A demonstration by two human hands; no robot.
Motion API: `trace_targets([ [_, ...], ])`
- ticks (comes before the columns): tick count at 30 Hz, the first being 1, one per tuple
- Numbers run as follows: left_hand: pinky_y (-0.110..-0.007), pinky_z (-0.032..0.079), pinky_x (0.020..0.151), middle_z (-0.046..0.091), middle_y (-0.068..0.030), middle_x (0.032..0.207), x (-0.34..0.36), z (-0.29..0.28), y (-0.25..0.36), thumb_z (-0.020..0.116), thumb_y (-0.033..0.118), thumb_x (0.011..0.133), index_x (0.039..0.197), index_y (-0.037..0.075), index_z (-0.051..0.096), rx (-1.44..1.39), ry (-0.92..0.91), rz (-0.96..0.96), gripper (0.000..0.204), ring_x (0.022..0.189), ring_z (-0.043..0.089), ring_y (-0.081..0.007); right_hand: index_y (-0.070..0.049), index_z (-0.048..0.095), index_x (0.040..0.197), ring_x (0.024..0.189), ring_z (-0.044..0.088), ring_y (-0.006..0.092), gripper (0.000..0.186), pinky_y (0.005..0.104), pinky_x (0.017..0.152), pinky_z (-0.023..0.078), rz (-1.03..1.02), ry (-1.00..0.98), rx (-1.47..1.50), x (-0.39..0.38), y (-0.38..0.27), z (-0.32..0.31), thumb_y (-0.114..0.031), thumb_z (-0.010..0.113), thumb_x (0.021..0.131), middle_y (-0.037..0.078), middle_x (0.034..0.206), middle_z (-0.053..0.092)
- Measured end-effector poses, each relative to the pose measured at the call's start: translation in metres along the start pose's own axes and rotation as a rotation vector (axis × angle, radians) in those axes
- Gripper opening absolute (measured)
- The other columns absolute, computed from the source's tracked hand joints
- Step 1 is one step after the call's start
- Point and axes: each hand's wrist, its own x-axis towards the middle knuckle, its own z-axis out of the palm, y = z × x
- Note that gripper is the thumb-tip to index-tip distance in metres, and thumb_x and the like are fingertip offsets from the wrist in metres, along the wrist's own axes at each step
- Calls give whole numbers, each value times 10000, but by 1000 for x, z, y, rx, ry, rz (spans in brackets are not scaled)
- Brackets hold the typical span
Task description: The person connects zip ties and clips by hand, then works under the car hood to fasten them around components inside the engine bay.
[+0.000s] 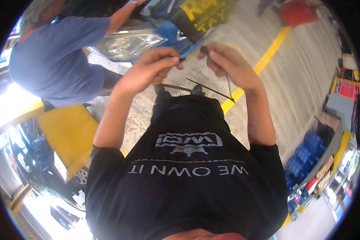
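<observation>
My left hand is raised in front of me, its thumb and fingers pinched together. Something small and dark shows at those fingertips, too little to name. Across a small gap, my right hand is closed on a small black piece between thumb and fingers. From below this hand a thin grey cord-like length hangs down and meets a narrow black strip. Another thin dark strip runs from under my left hand toward my shoes; whether all these are one piece I cannot tell.
At the left a person in a blue shirt leans over a blue car's headlight, with a dark cover on the car. A yellow panel stands lower left. Blue water jugs line the right side. A yellow line crosses the concrete floor.
</observation>
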Motion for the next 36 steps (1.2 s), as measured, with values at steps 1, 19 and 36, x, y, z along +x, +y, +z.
trace_targets([
  [1,-214,219,432,470,39,671,0,0,-2,611,232,1022,1061,-20,600,-4,48,7,256,448,280,-18,-15,619,1177,612,369,38,297,201,547,291,-8,29,17,0,-1,-6,-259,492,1062,-47,742,452],
  [19,-236,497,831,715,-72,1128,20,33,-81,716,125,952,1223,-38,683,195,72,186,317,980,607,-74,21,549,1161,612,323,67,195,231,564,282,-690,133,827,-71,-86,-126,-29,517,975,-36,716,383],
  [36,-231,449,679,679,-32,937,12,63,-44,633,152,1011,1205,-11,661,323,-68,175,255,775,544,-48,-87,604,990,572,301,67,132,243,552,287,-823,59,865,-97,-87,-116,-153,494,1023,-71,668,358],
])
